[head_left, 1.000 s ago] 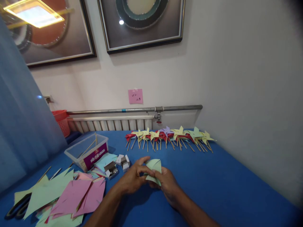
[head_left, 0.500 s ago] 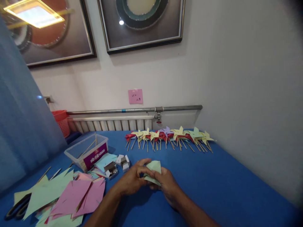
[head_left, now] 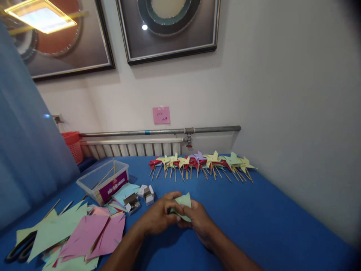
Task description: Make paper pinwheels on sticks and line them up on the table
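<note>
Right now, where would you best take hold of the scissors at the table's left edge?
By the black handle loops, coming from the near left. Only that end of the scissors shows; the blades lie buried under the green paper sheet, so a grip further along would drag the paper. Both hands are busy elsewhere.

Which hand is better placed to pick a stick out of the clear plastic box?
Probably the left hand. It sits on the box's side of the green paper, and the clear box lies to its left. The right hand would have to cross over.
</note>
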Demonstrator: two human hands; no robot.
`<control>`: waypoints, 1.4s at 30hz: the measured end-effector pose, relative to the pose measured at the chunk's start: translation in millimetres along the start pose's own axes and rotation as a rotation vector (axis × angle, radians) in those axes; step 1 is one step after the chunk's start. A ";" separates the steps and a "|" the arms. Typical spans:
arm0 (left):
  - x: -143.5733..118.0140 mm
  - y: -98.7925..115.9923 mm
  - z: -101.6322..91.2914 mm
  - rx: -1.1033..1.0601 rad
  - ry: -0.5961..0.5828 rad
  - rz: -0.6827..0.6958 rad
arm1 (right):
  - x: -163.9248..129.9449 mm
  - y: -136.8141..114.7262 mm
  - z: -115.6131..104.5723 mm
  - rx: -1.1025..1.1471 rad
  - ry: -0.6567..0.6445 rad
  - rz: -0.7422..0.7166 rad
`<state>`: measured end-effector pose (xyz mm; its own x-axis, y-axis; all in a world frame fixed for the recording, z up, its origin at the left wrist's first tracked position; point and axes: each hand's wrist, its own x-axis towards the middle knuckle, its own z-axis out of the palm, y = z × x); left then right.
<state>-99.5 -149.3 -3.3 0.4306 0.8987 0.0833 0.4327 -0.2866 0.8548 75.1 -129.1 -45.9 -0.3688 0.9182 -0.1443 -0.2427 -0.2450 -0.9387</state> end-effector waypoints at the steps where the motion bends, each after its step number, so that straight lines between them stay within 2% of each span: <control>1: 0.1 0.7 -0.2 -0.049 0.031 -0.002 | -0.2 0.1 -0.2 0.004 0.003 -0.001; 7: 5.9 -2.3 5.7 -0.202 0.233 0.011 | 2.7 3.5 -3.1 0.040 0.007 -0.015; 12: 12.9 -10.3 17.9 -0.127 0.401 -0.098 | 6.0 6.9 -2.5 0.016 0.011 -0.011; 15: 13.8 -10.8 20.4 -0.085 0.452 -0.085 | 5.9 6.3 -1.9 -0.002 -0.027 -0.020; 19: 11.2 -8.8 17.1 -0.078 0.444 -0.069 | 7.2 6.9 -4.5 -0.024 -0.111 -0.015; 26: 5.4 -5.9 7.2 -0.005 0.302 -0.039 | 4.7 6.9 -10.3 -0.068 -0.184 -0.031; 34: 4.9 -5.8 7.6 0.058 0.353 -0.010 | 6.3 8.6 -11.6 -0.037 -0.204 -0.022; 42: 4.3 -1.1 7.4 0.091 0.407 -0.007 | 6.6 10.4 -7.2 -0.029 -0.135 -0.039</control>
<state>-92.3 -147.6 -7.6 0.0873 0.9535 0.2886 0.5111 -0.2916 0.8086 76.6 -123.4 -58.9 -0.4774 0.8762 -0.0665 -0.2335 -0.1994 -0.9517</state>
